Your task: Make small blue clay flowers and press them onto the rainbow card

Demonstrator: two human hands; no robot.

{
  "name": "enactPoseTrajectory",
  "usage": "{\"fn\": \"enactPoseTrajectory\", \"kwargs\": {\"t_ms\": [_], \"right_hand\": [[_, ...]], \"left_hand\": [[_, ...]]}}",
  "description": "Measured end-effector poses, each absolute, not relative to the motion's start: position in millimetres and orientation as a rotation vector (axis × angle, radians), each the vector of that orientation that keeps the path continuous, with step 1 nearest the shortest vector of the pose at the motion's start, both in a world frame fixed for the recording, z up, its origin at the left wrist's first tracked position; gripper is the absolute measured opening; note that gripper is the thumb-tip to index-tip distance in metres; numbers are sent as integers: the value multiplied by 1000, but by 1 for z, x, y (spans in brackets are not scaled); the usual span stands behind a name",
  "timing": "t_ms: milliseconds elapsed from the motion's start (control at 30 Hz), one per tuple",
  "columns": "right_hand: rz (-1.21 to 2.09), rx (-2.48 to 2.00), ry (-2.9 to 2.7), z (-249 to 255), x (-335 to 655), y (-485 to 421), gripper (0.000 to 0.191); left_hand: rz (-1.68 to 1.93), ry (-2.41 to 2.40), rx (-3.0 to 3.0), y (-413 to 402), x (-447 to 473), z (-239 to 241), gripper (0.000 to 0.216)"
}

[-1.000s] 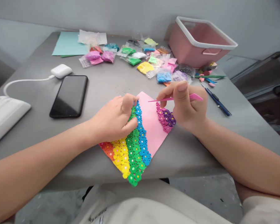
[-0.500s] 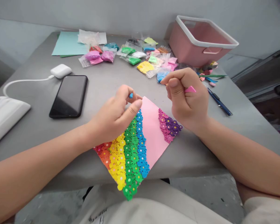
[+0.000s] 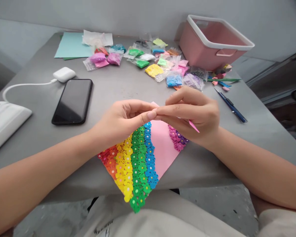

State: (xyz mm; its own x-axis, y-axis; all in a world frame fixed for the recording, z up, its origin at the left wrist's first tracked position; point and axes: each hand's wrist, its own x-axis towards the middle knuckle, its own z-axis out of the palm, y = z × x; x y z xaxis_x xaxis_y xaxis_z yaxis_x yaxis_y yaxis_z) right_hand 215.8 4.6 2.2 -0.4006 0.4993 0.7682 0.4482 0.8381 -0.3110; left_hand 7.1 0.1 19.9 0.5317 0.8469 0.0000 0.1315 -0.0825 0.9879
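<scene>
Two hands are met over the card [image 3: 162, 144], just above its 12 o'clock corner. The left hand [image 3: 120, 121] is pinched shut, thumb on finger. Its tips are touched by the fingertips [image 3: 162, 110] of the right hand [image 3: 194, 115]. What is pinched there is hidden, so it cannot be told. The right grip is closed on a thin pink stick [image 3: 194, 126], which is tucked under the fingers with its point out toward 4 o'clock.

The card is laid on the bench [image 3: 113, 89], near the front edge, and its 6 o'clock corner is hung over that edge. Rows of small flowers are stuck on it: red [image 3: 108, 158], yellow [image 3: 124, 164], green [image 3: 138, 164] and blue [image 3: 150, 158], from 9 o'clock inward. A purple patch [image 3: 179, 140] is set at 3 o'clock. A bare pink strip is left between the blue row and the purple patch.

For tiny work like this, a soft pinch is likely best, so nothing gets squashed. The hands are well placed over the card, so that a dropped bit would be caught by it and not lost on the floor. The stick's point should be turned away from the purple patch, which is just beside it. The card could be tipped by a bump, so it may be safer when pushed a little toward 12 o'clock.
</scene>
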Motion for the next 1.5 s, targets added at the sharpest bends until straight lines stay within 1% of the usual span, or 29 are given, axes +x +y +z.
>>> {"fn": "enactPoseTrajectory", "kwargs": {"t_ms": [133,333,400,467,533,567,667,767,833,1000,1033,1100,1133,1200,1233,1300,1400,1433,1500], "right_hand": [[41,-658,-2057,4,215,2,13],[-15,-601,-2023,5,213,4,8],[57,-656,-1944,5,215,7,15],[135,-752,-1911,7,218,8,27],[112,-808,-1957,9,221,10,34],[74,-815,-1997,10,222,10,35],[-10,-780,-2079,11,221,11,24],[5,-772,-2104,9,219,11,13],[15,-761,-2111,7,219,10,13],[31,-719,-2143,8,220,9,8],[36,-723,-2140,8,220,9,7],[45,-729,-2124,9,221,9,8],[49,-725,-2119,9,221,8,9],[62,-716,-2118,9,221,8,12],[68,-713,-2117,9,221,7,13],[71,-710,-2106,9,220,7,15],[52,-679,-2082,8,218,6,6],[54,-666,-2085,8,218,6,5],[66,-651,-2096,8,217,4,5]], "left_hand": [[710,882,1562,3,4,19,22],[751,960,1466,1,7,23,23],[807,972,1407,1,9,22,24],[869,945,1328,2,10,20,17],[895,923,1252,4,10,17,9],[895,913,1228,4,10,16,10],[903,883,1199,6,9,15,15],[929,888,1221,6,7,14,24],[933,924,1243,7,5,14,31],[916,970,1233,6,6,15,35],[911,967,1236,6,6,15,35],[908,950,1255,6,7,15,29],[916,937,1271,6,8,16,32],[938,914,1313,6,9,16,46],[952,911,1335,5,9,16,50],[988,919,1369,4,9,16,49],[1014,909,1326,3,10,16,35],[1010,885,1288,3,11,15,35],[982,817,1216,3,11,14,43]]}}
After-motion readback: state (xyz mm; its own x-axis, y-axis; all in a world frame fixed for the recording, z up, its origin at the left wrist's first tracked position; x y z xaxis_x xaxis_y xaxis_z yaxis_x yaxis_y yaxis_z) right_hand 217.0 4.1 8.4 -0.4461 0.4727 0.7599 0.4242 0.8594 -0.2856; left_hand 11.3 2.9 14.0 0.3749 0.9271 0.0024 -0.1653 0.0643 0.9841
